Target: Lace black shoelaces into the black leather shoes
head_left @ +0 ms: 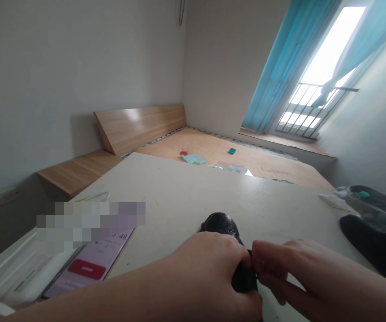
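A black leather shoe with a rounded, glossy toe rests on the white table just in front of me. My left hand is wrapped over it from the left, covering most of its body. On the shoe's right side my right hand is closed in a pinch against its edge. Whatever lies between those right fingertips is hidden. A second dark, shoe-like thing lies at the table's right side, partly cut off by the picture's edge.
To the left, a phone with a lit screen leans by a clear plastic container. A plastic bag of small items sits at the right. Beyond the table is a bed with small packets on it.
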The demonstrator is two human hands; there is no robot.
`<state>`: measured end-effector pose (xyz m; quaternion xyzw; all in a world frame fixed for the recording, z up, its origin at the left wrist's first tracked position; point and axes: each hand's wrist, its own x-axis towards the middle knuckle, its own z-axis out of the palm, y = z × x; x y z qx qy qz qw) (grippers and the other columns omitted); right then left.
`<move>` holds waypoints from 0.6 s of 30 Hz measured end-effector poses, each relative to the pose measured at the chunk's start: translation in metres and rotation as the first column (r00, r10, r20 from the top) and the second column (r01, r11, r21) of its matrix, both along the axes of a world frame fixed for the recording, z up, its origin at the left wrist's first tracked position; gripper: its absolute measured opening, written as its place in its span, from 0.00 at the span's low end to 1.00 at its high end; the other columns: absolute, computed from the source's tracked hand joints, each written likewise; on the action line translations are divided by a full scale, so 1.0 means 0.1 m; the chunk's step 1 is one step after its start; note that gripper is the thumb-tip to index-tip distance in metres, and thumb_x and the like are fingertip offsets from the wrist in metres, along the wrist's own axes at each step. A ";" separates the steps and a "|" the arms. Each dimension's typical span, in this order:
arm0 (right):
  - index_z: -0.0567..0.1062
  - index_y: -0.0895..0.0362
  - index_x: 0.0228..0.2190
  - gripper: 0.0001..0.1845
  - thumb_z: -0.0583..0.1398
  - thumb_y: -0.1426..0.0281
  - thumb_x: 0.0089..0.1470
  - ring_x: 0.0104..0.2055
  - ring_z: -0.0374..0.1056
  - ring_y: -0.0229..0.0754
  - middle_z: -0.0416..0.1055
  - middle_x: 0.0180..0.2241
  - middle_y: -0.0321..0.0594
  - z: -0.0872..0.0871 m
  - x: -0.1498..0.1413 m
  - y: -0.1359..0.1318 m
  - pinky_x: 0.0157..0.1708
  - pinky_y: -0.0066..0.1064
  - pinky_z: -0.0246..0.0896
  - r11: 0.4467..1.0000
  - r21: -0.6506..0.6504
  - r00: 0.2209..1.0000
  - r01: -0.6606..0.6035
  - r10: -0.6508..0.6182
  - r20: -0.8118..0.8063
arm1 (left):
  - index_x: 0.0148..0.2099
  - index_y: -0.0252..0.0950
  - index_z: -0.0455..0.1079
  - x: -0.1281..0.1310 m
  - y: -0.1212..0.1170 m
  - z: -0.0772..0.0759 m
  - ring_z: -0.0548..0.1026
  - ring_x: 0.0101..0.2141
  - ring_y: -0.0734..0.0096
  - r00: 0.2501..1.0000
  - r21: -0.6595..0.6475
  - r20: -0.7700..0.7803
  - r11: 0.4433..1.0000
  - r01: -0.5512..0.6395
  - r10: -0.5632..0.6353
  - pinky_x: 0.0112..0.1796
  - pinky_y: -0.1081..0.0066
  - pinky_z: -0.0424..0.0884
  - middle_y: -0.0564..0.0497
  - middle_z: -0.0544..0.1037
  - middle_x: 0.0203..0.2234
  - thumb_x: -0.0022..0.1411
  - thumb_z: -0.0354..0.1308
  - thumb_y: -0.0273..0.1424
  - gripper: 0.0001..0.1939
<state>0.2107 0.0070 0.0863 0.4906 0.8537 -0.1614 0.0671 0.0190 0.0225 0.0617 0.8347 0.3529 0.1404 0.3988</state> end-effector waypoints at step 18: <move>0.73 0.53 0.28 0.07 0.56 0.73 0.54 0.23 0.71 0.39 0.74 0.22 0.35 -0.04 0.01 0.00 0.22 0.26 0.58 0.995 0.100 0.993 -0.016 0.028 -0.115 | 0.27 0.39 0.62 -0.01 0.02 -0.03 0.65 0.24 0.74 1.000 0.027 0.000 1.000 0.000 0.000 0.24 0.75 0.57 0.57 0.68 0.22 0.51 0.55 0.35 0.06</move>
